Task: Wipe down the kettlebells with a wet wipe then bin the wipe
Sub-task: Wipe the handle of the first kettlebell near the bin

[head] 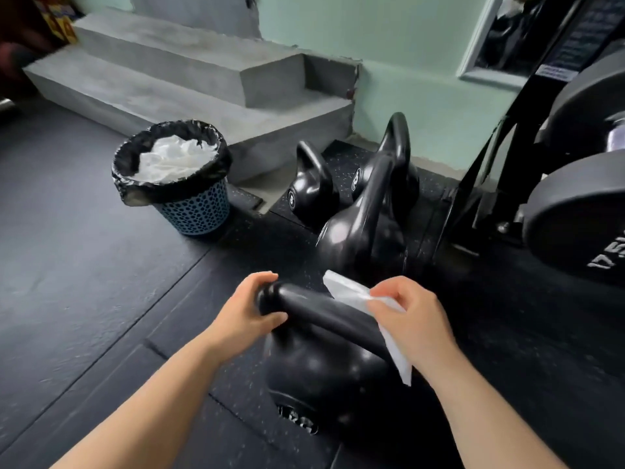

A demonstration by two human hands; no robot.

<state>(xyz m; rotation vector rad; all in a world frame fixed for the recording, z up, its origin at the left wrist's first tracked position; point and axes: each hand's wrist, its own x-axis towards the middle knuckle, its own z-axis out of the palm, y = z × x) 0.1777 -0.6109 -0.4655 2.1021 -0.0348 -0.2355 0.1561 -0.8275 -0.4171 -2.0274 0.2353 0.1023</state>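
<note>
Steadies nearest kettlebell (321, 367) with left hand (250, 309) curled round nine o'clock end of handle (321, 309), right hand (412, 319) pinching wet wipe (345, 289) at three o'clock end.

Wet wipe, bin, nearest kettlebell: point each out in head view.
wet wipe (343, 290): head view, upper flap sticking up beyond the handle.
bin (198, 211): head view, blue perforated wall.
nearest kettlebell (321, 367): head view, round body below the handle.

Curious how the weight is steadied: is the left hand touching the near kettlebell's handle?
Touching. The head view shows the left hand wrapped round the left end of the near kettlebell's handle, with no gap visible between them.
</note>
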